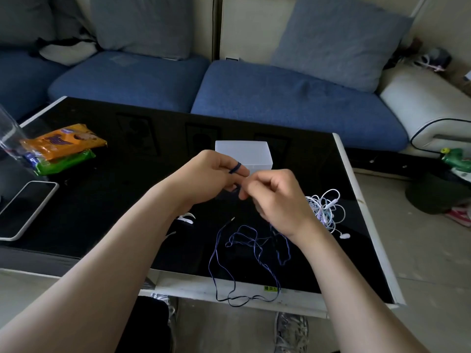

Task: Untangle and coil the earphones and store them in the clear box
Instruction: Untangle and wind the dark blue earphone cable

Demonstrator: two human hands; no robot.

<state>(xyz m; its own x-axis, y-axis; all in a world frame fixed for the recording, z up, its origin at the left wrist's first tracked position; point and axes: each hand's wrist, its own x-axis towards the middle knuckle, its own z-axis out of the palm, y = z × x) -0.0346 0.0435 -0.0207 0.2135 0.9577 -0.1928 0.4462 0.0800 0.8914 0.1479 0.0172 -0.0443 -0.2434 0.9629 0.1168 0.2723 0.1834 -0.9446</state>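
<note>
Two bare forearms reach in from the lower edge, and under them a grey sneaker [291, 329] stands on the floor. Both hands meet just in front of the clear box [244, 152], which sits on the black glossy counter [102, 212]. On the left hand [211, 174] the fingers are curled, with the dark blue earphone cable [244, 240] looped round one of them. The right hand [275, 197] touches the left fingertips and pinches this same cable between thumb and curled fingers. From the hands the cable falls in loose tangled loops toward the camera side of the box – its lowest loop hangs over the counter's white edge.

White earphones [325, 207] lie in a knotted bundle to the right of the box, nearer the camera. Far to the left of the box are an orange snack pack [63, 141] on a green one [66, 161], and a phone [28, 207] lying face up. Behind the box stands a blue sofa [280, 98].
</note>
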